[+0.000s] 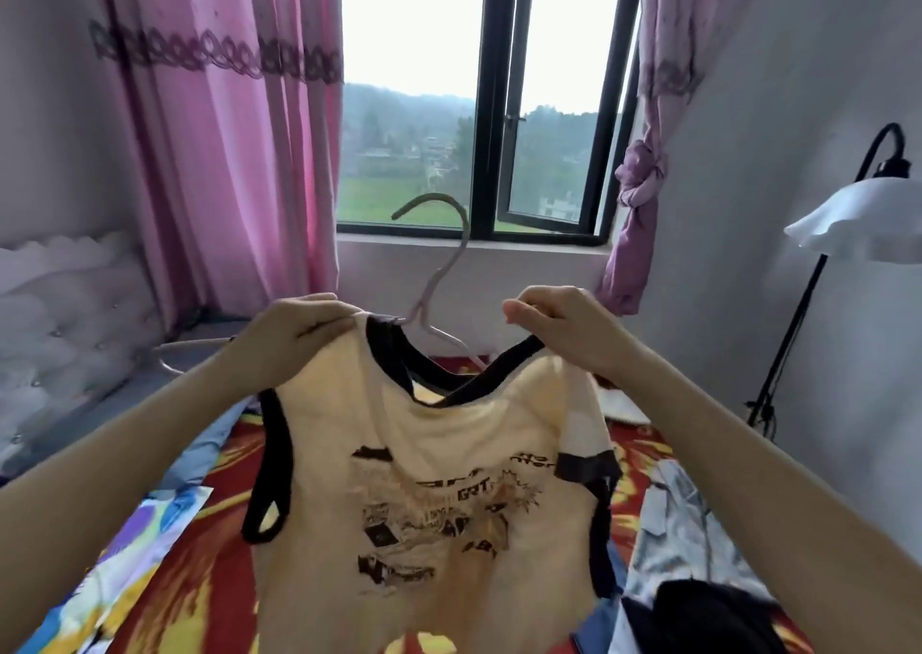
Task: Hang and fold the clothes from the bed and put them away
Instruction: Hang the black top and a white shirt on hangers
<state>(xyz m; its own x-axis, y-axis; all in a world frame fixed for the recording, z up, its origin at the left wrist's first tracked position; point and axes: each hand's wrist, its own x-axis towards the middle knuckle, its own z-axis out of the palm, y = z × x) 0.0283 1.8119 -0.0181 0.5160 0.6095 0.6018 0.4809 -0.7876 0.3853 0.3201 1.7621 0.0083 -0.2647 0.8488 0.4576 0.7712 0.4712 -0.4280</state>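
A cream T-shirt with black trim and a dark print hangs in the air in front of me, above the bed. A pale pink hanger sits inside its neck, hook pointing up and left. My left hand grips the shirt's left shoulder. My right hand pinches the black collar at the right shoulder, stretching it. The hanger's left arm is hidden under the cloth.
The bed has a red and yellow patterned cover with more clothes: a light printed garment and a black one at the right, blue and colourful cloth at the left. A floor lamp stands right; an open window ahead.
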